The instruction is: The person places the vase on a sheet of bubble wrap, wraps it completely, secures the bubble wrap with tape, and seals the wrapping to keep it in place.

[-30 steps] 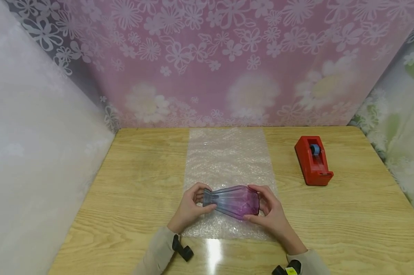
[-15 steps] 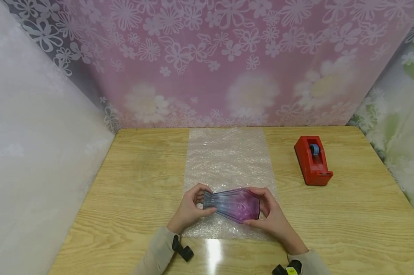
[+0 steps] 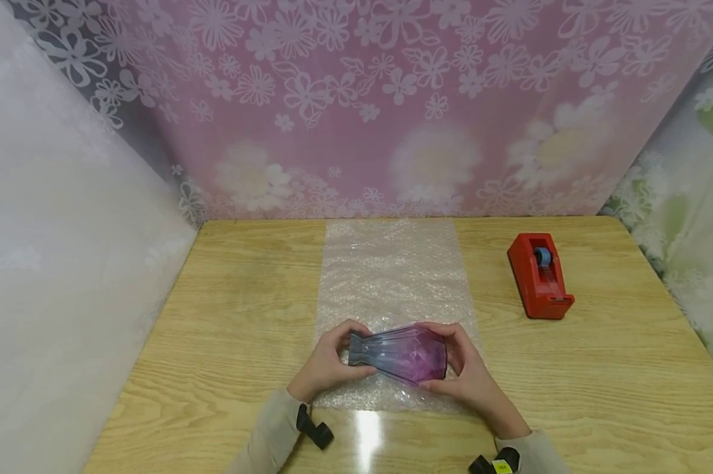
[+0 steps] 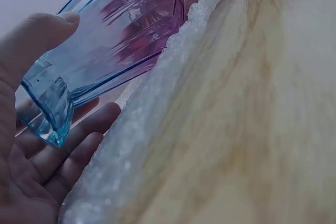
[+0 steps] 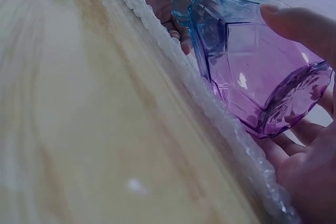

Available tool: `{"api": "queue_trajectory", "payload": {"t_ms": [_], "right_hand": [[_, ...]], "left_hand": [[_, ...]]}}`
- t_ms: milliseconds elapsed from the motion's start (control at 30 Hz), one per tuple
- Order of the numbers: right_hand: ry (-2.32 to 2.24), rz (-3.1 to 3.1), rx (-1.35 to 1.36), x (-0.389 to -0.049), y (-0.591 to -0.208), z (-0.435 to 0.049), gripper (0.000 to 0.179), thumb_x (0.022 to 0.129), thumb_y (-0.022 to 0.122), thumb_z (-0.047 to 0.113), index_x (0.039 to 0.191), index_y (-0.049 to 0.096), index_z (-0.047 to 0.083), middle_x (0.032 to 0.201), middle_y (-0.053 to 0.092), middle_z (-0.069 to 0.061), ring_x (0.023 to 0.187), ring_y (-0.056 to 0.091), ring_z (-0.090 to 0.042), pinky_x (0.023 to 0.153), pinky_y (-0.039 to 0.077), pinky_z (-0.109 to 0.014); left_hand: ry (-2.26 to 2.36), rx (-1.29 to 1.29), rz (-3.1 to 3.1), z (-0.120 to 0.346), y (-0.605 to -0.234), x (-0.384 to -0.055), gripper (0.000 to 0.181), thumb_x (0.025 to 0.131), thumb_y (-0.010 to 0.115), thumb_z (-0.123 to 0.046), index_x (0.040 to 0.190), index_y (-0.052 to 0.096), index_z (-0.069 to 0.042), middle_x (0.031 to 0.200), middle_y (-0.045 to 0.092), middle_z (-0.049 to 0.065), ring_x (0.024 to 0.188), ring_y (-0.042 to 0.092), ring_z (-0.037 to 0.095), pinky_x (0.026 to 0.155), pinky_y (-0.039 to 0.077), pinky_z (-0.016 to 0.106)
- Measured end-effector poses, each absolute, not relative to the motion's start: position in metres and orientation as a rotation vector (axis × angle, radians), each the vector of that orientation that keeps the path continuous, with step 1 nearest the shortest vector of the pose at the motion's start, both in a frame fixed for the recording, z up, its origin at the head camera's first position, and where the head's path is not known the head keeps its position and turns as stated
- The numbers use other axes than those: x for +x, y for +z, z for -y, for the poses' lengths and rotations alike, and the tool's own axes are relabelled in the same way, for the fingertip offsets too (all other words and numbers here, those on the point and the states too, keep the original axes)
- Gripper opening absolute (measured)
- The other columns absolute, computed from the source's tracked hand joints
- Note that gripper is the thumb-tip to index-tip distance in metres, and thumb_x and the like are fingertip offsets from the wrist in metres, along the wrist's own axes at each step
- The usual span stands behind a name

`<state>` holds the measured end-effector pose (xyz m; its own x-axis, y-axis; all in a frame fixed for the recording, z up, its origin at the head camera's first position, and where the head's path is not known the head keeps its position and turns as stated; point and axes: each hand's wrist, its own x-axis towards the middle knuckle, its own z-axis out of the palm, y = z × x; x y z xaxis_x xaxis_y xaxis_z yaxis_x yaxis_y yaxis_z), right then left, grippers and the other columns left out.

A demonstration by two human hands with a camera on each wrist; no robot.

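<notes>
A faceted glass vase (image 3: pixel 397 354), blue at its narrow mouth and purple toward the base, lies on its side over the bubble wrap (image 3: pixel 394 276). My left hand (image 3: pixel 326 361) is at the neck, with its thumb on the near side and fingers around the far side. My right hand (image 3: pixel 469 365) holds the wide base between thumb and fingers. In the left wrist view the thumb lies along the blue glass (image 4: pixel 50 98), and the other fingers curve beneath the mouth. The right wrist view shows the patterned purple bottom (image 5: pixel 299 98) facing the right palm.
A red tape dispenser (image 3: pixel 540 276) with a blue-cored roll stands at the right on the wooden table (image 3: pixel 243 296). The bubble wrap stretches from the hands to the table's back edge. A pink floral curtain (image 3: pixel 362 131) hangs behind, with pale cloth at both sides.
The vase has turned slightly and its base has shifted a little toward the person. My left thumb and fingers have slid a bit farther along the neck toward the body.
</notes>
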<state>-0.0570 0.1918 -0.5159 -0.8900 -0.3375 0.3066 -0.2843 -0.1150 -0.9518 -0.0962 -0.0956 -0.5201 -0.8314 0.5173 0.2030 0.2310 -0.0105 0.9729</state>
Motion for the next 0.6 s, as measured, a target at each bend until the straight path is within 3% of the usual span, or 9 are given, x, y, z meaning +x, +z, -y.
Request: {"api": "queue_trajectory", "payload": {"t_ms": [233, 600], "right_hand": [[-2.083, -2.134, -0.764, -0.058, -0.517, -0.193, 0.096, 0.067, 0.085, -0.010, 0.148, 0.036, 0.001, 0.146, 0.043, -0.019, 0.134, 0.043, -0.018, 0.108, 0.036, -0.023], [-2.145, -2.136, -0.809, -0.059, -0.522, -0.193, 0.096, 0.063, 0.087, -0.013, 0.146, 0.039, -0.004, 0.143, 0.045, -0.024, 0.132, 0.046, -0.020, 0.108, 0.037, -0.024]], "left_hand": [[1.950, 0.833, -2.052, 0.095, -0.519, -0.096, 0.055, 0.069, 0.086, 0.004, 0.117, 0.061, -0.004, 0.110, 0.064, 0.013, 0.087, 0.069, 0.019, 0.081, 0.056, 0.033], [1.961, 0.970, -2.042, 0.093, -0.493, -0.090, 0.055, 0.069, 0.084, 0.010, 0.117, 0.057, 0.007, 0.106, 0.065, 0.020, 0.086, 0.070, 0.018, 0.076, 0.058, 0.036]]}}
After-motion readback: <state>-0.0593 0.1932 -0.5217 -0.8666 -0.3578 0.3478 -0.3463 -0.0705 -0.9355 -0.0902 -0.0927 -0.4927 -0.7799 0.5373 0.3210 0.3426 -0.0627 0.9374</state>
